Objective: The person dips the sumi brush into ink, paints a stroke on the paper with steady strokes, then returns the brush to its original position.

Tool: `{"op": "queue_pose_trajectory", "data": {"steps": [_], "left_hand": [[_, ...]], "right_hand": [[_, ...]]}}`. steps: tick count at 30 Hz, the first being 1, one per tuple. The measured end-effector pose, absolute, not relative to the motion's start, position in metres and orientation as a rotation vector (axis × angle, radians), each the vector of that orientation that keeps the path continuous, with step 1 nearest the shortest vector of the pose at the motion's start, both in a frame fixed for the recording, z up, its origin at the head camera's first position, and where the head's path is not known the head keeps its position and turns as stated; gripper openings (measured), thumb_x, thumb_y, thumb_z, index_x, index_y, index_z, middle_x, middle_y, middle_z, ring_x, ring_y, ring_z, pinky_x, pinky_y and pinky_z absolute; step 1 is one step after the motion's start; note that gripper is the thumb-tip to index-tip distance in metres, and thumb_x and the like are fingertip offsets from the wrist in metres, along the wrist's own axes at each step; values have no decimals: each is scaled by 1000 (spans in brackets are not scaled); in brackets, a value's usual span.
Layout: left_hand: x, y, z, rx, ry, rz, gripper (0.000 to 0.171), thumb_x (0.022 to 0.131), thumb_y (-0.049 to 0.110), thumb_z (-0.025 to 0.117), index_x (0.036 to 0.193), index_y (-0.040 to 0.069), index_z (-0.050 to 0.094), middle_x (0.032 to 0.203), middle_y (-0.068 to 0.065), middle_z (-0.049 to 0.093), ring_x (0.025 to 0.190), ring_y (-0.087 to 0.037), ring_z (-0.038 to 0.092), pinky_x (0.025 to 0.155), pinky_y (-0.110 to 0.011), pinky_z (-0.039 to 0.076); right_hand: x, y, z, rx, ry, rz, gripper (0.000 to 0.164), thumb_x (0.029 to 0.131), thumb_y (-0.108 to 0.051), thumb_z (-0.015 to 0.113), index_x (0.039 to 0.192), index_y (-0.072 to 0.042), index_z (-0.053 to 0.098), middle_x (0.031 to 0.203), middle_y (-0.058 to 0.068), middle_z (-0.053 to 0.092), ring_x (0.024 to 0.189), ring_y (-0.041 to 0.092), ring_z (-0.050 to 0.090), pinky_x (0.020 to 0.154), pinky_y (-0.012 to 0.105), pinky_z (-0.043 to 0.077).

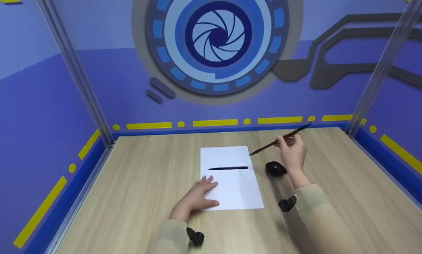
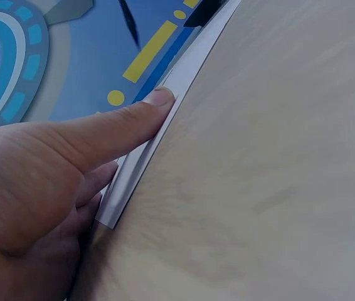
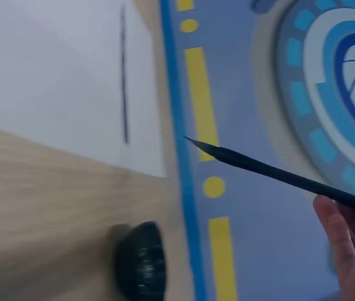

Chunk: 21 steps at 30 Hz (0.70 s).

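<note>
A white sheet of paper [image 1: 232, 192] lies on the table, crossed by a black horizontal stroke [image 1: 228, 168]. My left hand [image 1: 200, 195] rests spread on the sheet's lower left part; in the left wrist view its thumb lies along the paper [image 2: 124, 188] near the edge. My right hand [image 1: 293, 153] pinches a dark, slim writing brush [image 1: 278, 141] by its handle, in the air right of the sheet. The brush's pointed dark tip [image 3: 206, 148] slants down and left near the sheet's right edge. Beside the right wrist sits a small glossy black dish [image 1: 275, 169].
The wooden table [image 1: 133, 183] extends around the sheet. Blue patterned walls [image 1: 101, 84] with metal corner posts enclose the back and sides. Small black devices [image 1: 196, 236] are fixed at both sleeve cuffs.
</note>
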<state>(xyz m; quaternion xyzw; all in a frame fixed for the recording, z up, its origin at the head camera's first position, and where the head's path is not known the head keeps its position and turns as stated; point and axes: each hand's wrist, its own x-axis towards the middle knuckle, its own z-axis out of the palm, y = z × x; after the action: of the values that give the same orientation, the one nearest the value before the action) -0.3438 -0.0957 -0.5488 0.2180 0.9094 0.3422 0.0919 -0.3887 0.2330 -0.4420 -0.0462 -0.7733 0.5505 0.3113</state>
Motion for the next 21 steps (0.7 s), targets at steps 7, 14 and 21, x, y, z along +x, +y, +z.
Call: {"op": "queue_pose_trajectory", "data": {"steps": [7,14,21], "left_hand": [[-344,-96,-550,630,2706,1015,75,87,32,81,152,8,50,169,-12,32,161,-35,17,134,-54,10],[-342,-96,-550,617,2709,1008,75,87,32,81,152,10,51,169,-10,32,161,-35,18,134,-53,10],[-343,-96,-550,613,2705,1016,75,87,31,81,152,10,51,170,-10,31,161,-34,18,134,-53,10]], "right_hand": [[-376,238,-417,9,-1821,1590,26,96,-12,72,109,7,61,101,26,73,71,-3,73,71,17,63],[-364,250,-409,69,-1759,1560,22,94,-10,74,106,5,63,88,-5,74,72,0,74,71,16,63],[-353,266,-411,165,-1758,1465,15,94,-9,74,103,1,67,89,-16,75,79,-1,75,73,11,60]]}}
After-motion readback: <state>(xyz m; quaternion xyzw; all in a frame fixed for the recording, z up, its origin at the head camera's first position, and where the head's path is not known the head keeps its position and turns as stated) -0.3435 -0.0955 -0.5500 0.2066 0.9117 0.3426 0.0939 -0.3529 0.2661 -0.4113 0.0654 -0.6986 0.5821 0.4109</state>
